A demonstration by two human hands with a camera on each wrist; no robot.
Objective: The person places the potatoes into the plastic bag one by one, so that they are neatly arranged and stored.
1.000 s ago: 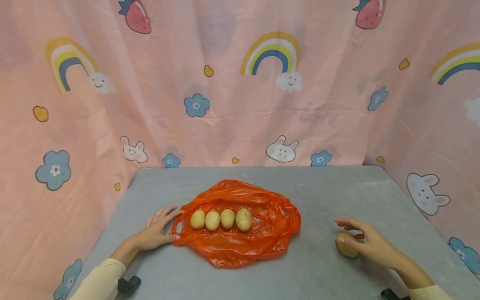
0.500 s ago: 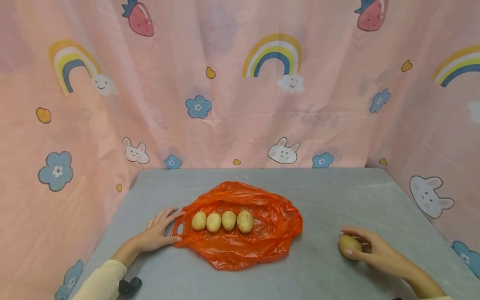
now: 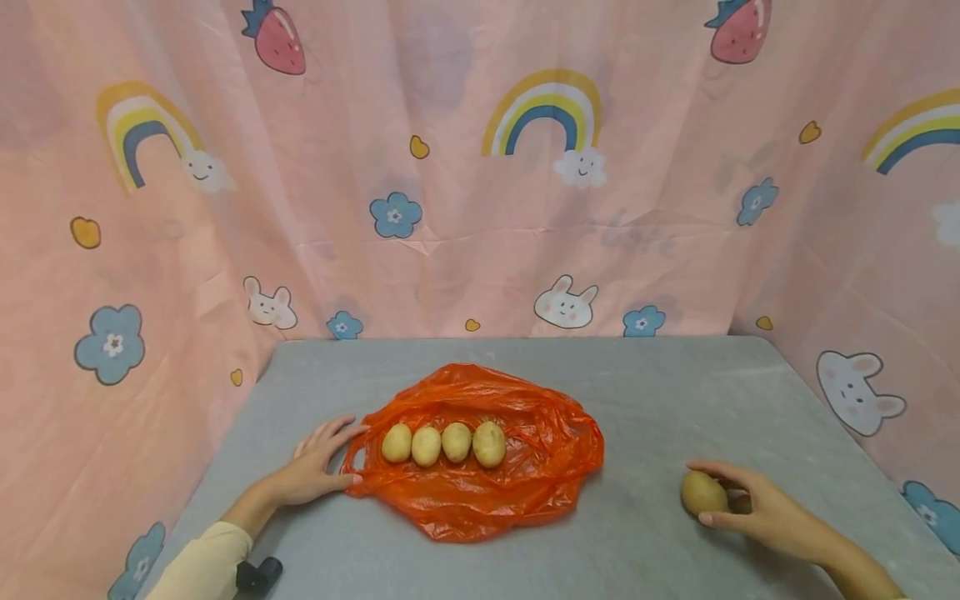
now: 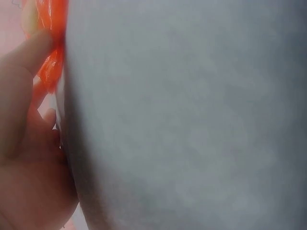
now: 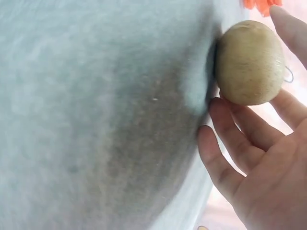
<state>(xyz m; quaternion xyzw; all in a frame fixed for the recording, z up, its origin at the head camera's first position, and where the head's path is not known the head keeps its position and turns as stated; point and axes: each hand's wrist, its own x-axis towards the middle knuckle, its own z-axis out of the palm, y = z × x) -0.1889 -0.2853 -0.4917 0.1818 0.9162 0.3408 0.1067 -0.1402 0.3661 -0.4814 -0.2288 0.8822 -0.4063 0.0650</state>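
An orange plastic bag (image 3: 480,500) lies flat on the table, with several potatoes (image 3: 489,444) in a row on its left half. My left hand (image 3: 311,468) rests at the bag's left end, thumb and fingertips spread on either side of its handle hole; in the left wrist view the thumb (image 4: 29,52) meets the orange plastic (image 4: 52,72). Over to the right, a single potato (image 3: 703,493) sits on the table beside my right hand (image 3: 765,508). Its fingers lie loosely around that potato, and in the right wrist view the thumb (image 5: 292,31) stands apart from it.
The grey table (image 3: 637,392) carries the bag and the lone potato, with bare surface between them. A pink patterned curtain (image 3: 450,275) surrounds its back and sides. A black strap piece (image 3: 258,575) sits by my left wrist.
My right hand has drawn back a little to the right, and more of the lone potato shows; the potato has shifted slightly right. The left hand and the bag have stayed put.
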